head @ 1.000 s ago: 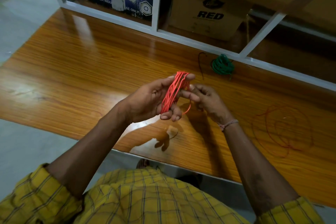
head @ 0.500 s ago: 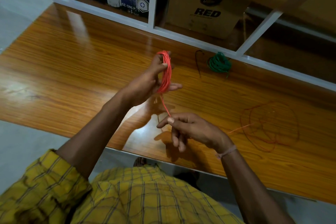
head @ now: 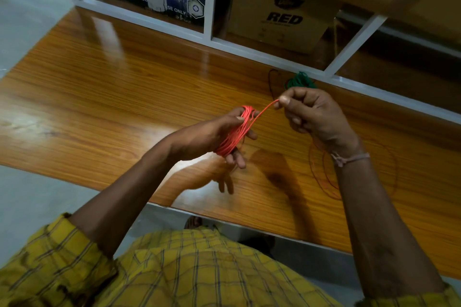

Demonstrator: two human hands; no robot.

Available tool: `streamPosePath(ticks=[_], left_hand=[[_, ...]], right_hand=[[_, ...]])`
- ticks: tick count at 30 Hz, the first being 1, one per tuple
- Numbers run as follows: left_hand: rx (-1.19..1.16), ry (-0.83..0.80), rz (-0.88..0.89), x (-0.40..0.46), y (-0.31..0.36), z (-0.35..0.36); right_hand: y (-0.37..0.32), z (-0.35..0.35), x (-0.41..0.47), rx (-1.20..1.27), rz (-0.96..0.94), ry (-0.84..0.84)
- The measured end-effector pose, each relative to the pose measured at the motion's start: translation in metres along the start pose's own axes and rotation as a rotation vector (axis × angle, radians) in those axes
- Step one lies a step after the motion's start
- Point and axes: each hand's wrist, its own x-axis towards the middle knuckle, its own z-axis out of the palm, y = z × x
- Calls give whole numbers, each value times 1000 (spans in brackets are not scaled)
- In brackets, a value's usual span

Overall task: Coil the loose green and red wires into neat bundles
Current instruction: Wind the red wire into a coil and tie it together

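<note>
Left hand point(head: 212, 136) wears red wire coil point(head: 235, 132) round its fingers | right hand point(head: 315, 113) pinches the strand, now swung up from below half a second ago | another wrap going on | green bundle point(head: 300, 81) coiled on worktop point(head: 112, 87); loose red wire point(head: 324, 177) remains.

The right hand point(head: 316, 117) hides most of the green wire bundle point(head: 300, 80) behind it. Its wrist and forearm cover part of the loose red wire point(head: 324, 182) on the bench point(head: 124, 97).
</note>
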Motion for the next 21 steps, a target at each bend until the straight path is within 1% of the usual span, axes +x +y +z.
streamPosePath(ticks=[3,6,9,12,16,19,21], left_hand=[[-43,-77,21,-1,4,2],[-169,-167,51,1,8,1],[-348,-247,91,0,11,-1],[-472,-290,137,-2,14,-3],[-562,-253,238,0,23,-6],[-619,-147,301,5,31,-10],[-668,-50,331,11,35,-12]], right_hand=[[19,11,14,-32,-43,119],[38,25,23,17,-60,204],[55,35,25,82,-19,216],[78,42,22,80,54,208],[96,62,7,92,107,181],[97,79,-7,66,181,148],[92,87,-15,-51,216,95]])
